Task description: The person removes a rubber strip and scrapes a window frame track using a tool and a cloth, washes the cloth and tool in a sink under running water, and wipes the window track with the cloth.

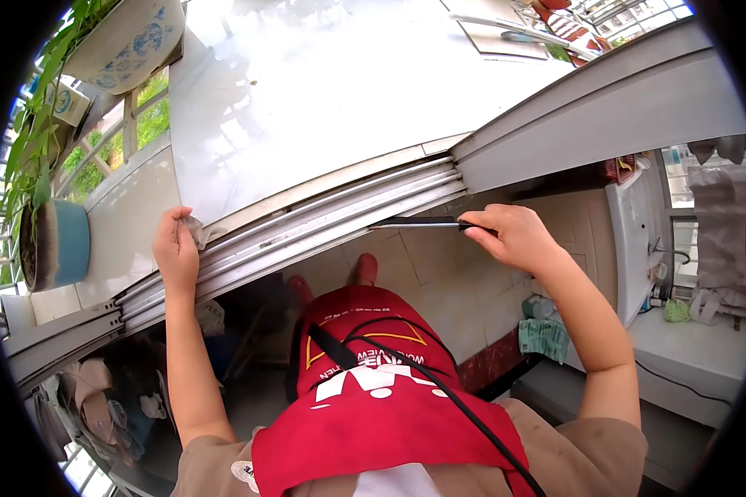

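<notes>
My right hand (510, 236) is closed on the dark handle of a thin tool with a metal shaft (423, 224), which points left over the near edge of the sliding-door track (323, 217). The tool's tip lies close to the track's metal rails. At the left part of the track, my left hand (176, 244) is closed on a small crumpled pale cloth or tissue (194, 228), just above the rails. Dark dirt marks show along the grooves between the two hands.
A blue pot (62, 244) and a white patterned planter (133, 45) stand at the left. The grey door frame (588, 108) rises at the right end of the track. A white counter (688, 356) is at the right. A black cable (472, 422) hangs over my red apron (373, 389).
</notes>
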Available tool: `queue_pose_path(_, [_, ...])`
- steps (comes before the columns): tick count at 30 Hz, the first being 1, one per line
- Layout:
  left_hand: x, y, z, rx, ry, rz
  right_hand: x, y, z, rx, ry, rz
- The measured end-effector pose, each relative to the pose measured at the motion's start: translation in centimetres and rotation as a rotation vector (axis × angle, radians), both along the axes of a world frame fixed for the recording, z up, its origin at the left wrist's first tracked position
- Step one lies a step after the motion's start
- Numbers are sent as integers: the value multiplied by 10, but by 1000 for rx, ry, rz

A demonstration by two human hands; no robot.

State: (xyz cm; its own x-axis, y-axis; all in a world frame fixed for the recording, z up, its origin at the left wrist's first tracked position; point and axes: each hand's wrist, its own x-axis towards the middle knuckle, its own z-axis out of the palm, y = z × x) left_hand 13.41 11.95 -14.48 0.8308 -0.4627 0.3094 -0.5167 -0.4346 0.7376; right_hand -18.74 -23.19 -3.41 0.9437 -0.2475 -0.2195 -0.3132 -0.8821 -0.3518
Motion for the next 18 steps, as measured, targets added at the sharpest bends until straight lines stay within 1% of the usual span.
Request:
queue_pose_path(1, [0,1,2,15,-11,15,4,2,-3,21,-10,20])
queue_pose_path(2, [0,3,4,20,74,42,1,-6,-2,10,-31,9])
queue_pose_path(3, [-1,3,6,37,67,64,-6,-20,1,0,-51,-1])
queue_pose_path(4, [-2,3,7,-47,64,109,-13,-36,10,-21,48,-66])
queue_pose_path(5, [0,6,6,-133,60,156,-21,-48,14,6,56,-137])
queue_pose_path(6, [4,13,2,-209,72,191,-22,-48,16,-14,54,-109])
queue_pose_path(7, [5,19,7,-194,56,221,-19,-46,14,-32,47,-80])
queue_pose_path(9, [7,28,17,-476,281,350,11,-18,3,73,44,-1])
queue_pose_path(10, [14,35,16,-576,348,406,28,6,-3,114,26,48])
queue_pose_path(11, [15,40,26,-570,334,423,44,32,-13,135,2,87])
queue_pose_path(12, [12,41,40,-680,450,496,63,56,-11,130,64,126])
queue_pose_path(13, [14,44,49,-795,564,563,73,71,-14,121,16,166])
queue_pose_path(14, [25,60,42,-882,580,557,78,72,-10,106,50,165])
queue_pose_path(15, [25,69,48,-883,572,570,81,69,-5,90,90,168])
queue_pose_path(16, [23,76,56,-994,643,565,74,55,-5,79,43,133])
queue_pose_path(17, [22,86,63,-1110,714,557,71,40,4,108,114,85])
queue_pose_path(18, [22,101,66,-1157,788,572,66,29,12,138,158,33])
